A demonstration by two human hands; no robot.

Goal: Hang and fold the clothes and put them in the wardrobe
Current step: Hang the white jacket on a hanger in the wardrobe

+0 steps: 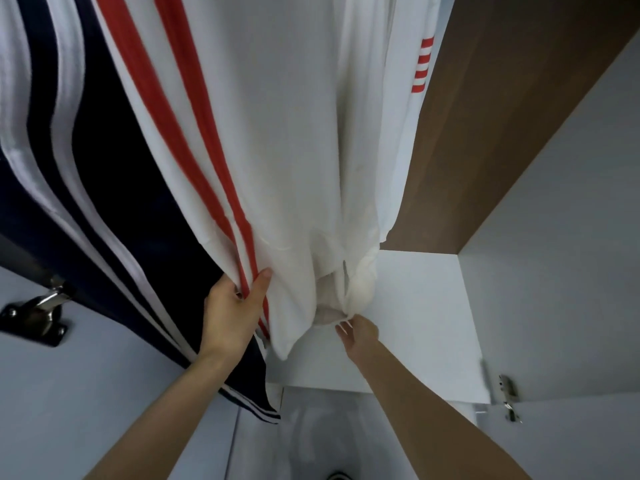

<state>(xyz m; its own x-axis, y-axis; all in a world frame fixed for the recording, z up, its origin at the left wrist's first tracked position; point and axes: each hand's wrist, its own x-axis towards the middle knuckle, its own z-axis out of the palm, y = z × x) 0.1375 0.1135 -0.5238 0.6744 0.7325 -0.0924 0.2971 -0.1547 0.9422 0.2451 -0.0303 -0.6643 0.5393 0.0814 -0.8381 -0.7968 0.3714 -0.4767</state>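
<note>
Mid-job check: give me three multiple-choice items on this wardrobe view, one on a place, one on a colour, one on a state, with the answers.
1. Where does the navy garment hang relative to the white garment?
A. to its left
B. to its right
C. folded beneath it

2. What colour are the long stripes on the white garment?
A. green
B. red
C. yellow

3. What is the left hand doing?
A. hanging free
B. gripping the white garment's striped edge
C. holding a hanger

Answers:
1 A: the navy fabric fills the left of the view.
2 B: red bands run down its edge.
3 B: the thumb and fingers curl round that edge.
</note>
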